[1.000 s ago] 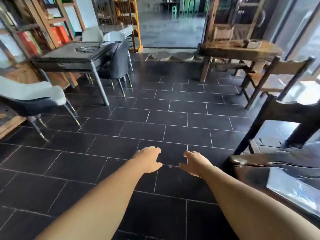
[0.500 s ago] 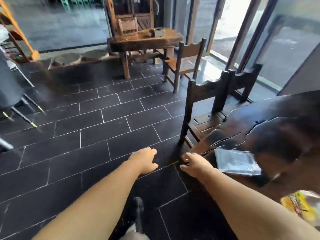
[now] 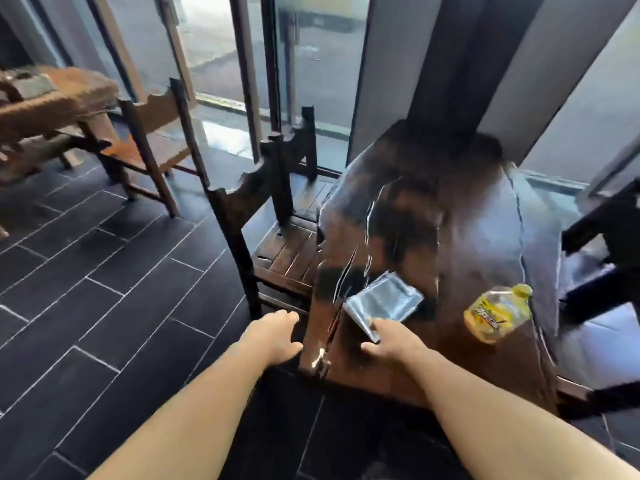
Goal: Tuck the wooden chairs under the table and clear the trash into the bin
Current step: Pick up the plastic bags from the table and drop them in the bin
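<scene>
A dark wooden table (image 3: 460, 237) fills the right half of the view. On it lie a silver foil wrapper (image 3: 384, 301) near the front edge and a yellow plastic bottle (image 3: 495, 313) on its side to the right. A dark wooden chair (image 3: 277, 244) stands at the table's left side, its seat partly under the top. My left hand (image 3: 273, 337) hovers open beside the table's front left corner, below the chair. My right hand (image 3: 391, 341) is over the table's front edge, fingers apart, touching the wrapper's near corner.
A second lighter wooden chair (image 3: 156, 140) stands farther left by another wooden table (image 3: 52, 98). Another dark chair (image 3: 609, 258) stands at the table's right side. Glass doors and a dark pillar (image 3: 460, 64) lie behind. Black floor tiles (image 3: 104, 289) spread to the left.
The view has swung right onto the dark table, bringing the wrapper and bottle into sight. My right hand has moved over the table edge to the wrapper; my left hand has stayed alongside it.
</scene>
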Demonstrator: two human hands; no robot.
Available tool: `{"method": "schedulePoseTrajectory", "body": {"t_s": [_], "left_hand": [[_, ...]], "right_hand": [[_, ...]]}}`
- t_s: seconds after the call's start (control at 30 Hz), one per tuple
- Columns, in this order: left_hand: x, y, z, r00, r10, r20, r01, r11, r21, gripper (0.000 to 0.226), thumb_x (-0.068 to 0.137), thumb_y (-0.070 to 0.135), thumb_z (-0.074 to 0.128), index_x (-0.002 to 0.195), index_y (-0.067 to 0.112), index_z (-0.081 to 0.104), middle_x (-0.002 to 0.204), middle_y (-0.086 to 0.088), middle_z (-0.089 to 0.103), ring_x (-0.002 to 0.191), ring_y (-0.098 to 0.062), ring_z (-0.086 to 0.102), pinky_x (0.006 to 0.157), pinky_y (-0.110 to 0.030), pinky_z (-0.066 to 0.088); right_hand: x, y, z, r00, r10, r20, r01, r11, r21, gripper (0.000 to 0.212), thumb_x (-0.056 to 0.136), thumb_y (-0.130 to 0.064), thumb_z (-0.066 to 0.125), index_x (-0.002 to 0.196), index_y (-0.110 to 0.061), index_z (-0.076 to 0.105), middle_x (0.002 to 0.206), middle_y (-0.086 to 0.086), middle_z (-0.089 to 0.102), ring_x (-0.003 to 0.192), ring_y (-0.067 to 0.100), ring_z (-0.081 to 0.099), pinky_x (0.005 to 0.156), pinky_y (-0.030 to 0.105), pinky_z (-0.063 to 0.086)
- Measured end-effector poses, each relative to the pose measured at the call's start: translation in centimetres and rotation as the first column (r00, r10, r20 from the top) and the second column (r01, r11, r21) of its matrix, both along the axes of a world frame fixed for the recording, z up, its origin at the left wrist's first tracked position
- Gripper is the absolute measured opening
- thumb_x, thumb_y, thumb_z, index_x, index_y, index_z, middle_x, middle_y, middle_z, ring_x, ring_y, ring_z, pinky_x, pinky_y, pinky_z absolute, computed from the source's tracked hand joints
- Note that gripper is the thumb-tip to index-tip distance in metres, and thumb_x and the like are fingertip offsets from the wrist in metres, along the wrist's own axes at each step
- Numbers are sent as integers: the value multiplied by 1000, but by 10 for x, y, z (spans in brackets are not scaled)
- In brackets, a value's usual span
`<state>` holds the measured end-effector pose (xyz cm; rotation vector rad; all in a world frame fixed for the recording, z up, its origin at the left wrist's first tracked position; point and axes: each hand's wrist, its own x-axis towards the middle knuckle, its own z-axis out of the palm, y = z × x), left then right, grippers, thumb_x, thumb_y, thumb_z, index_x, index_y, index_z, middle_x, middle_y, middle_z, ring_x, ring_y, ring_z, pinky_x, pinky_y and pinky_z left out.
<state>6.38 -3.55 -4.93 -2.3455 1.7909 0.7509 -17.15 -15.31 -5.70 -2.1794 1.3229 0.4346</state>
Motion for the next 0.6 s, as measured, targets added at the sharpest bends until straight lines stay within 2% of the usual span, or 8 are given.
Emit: {"method": "schedulePoseTrajectory", "body": {"t_s": [0.17, 0.3, 0.4, 0.6], "left_hand": [[-10, -69, -14, 984, -176, -37, 176, 984, -9, 58, 86, 50, 60, 134, 19, 48, 131, -4, 55, 125, -28, 53, 100, -45, 47], [-31, -124, -28, 970, -239, -44, 240, 970, 19, 57, 86, 47, 62, 133, 16, 49, 129, -6, 55, 124, -29, 53, 101, -45, 46], [-44, -155, -35, 970, -222, -96, 224, 975, 8, 53, 85, 46, 64, 128, 16, 53, 124, -5, 57, 119, -27, 56, 100, -42, 46], [-58, -199, -52, 962, -187, -198, 186, 982, -22, 49, 83, 41, 68, 124, 16, 57, 121, -4, 61, 115, -23, 58, 98, -38, 47]], "right_hand": [[-23, -16, -3, 974, -224, 22, 223, 974, 38, 50, 90, -44, 60, 126, -10, 56, 122, 11, 63, 116, 29, 58, 95, 36, 46], [-41, -46, -17, 933, -353, 64, 348, 934, 81, 51, 91, -44, 59, 130, -11, 55, 126, 11, 62, 120, 27, 57, 98, 35, 46], [-49, -66, -26, 890, -446, 95, 431, 891, 141, 52, 92, -42, 59, 133, -10, 53, 130, 9, 61, 122, 26, 57, 98, 34, 46], [-57, -100, -42, 801, -583, 137, 544, 804, 240, 47, 93, -41, 61, 130, -14, 55, 125, 6, 62, 113, 23, 59, 85, 28, 42]]}}
